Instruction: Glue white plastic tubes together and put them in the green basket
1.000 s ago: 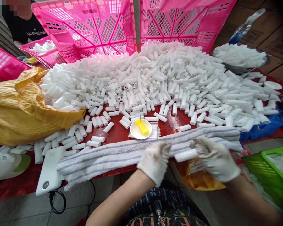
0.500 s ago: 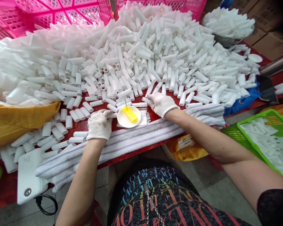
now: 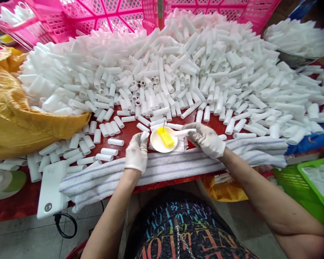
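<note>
Between my gloved hands sits a small white dish (image 3: 157, 145) holding a yellow block (image 3: 166, 137) with a thin stick upright in it. My left hand (image 3: 136, 153), just left of the dish, is closed on a short white tube (image 3: 144, 136). On the other side, my right hand (image 3: 206, 140) grips another white tube (image 3: 184, 132), its far end at the dish's right rim. Under the dish lies a pale wrapper, partly hidden. A striped towel (image 3: 167, 169) runs along the table's front edge below my wrists.
A large heap of white tubes (image 3: 178, 75) covers the red table (image 3: 121, 129). Pink crates (image 3: 102, 16) stand behind it. A yellow sack (image 3: 29, 133) is at left, near a white power bank (image 3: 52, 189). A green basket (image 3: 291, 183) stands low at right.
My right hand has come back from the heap's edge to the dish's right side, now with a tube reaching the rim. My left hand's tube points upward more. The camera view has shifted left.
</note>
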Demonstrator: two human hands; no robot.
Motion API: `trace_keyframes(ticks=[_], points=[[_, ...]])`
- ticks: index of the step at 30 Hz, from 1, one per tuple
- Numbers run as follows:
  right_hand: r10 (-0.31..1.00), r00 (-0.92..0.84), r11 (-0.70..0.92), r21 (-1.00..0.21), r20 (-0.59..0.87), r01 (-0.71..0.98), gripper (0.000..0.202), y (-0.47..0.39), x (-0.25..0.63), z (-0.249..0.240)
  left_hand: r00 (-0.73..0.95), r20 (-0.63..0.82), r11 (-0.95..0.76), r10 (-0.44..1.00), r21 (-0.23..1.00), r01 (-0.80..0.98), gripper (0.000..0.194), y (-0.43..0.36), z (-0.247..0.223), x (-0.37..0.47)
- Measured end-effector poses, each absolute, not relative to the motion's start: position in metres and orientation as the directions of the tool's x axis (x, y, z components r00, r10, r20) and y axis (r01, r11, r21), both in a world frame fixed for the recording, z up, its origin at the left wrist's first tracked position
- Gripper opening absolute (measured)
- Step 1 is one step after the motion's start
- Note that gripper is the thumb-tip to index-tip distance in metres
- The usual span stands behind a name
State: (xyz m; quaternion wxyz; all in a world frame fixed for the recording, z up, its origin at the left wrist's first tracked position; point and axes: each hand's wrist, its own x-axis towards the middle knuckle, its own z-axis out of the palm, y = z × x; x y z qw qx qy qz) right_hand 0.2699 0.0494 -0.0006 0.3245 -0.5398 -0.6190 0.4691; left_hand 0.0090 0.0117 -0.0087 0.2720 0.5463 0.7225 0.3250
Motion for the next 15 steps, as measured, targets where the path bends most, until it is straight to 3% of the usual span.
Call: trace_keyframes(ticks=[3,11,15], points=[[0.943,-0.296,-0.083,-0.971,-0.149,0.224,0.046,0.054,0.244,-0.002,-0.203,-0.045,0.153,0.978,0.819,0.553,0.041,0.016,-0.015,0.018],[0.913,-0.385,0.223,-0.955,0.135,0.194,0.03,0.071,0.236,-0.019,-0.124,-0.093,0.146,0.988,0.825,0.546,0.042,0.029,-0.021,0.011],[0.915,-0.391,0.204,-0.949,0.097,0.242,0.037,0.061,0.244,-0.021,-0.133,-0.094,0.149,0.987,0.851,0.504,0.042,0.027,-0.023,0.009]])
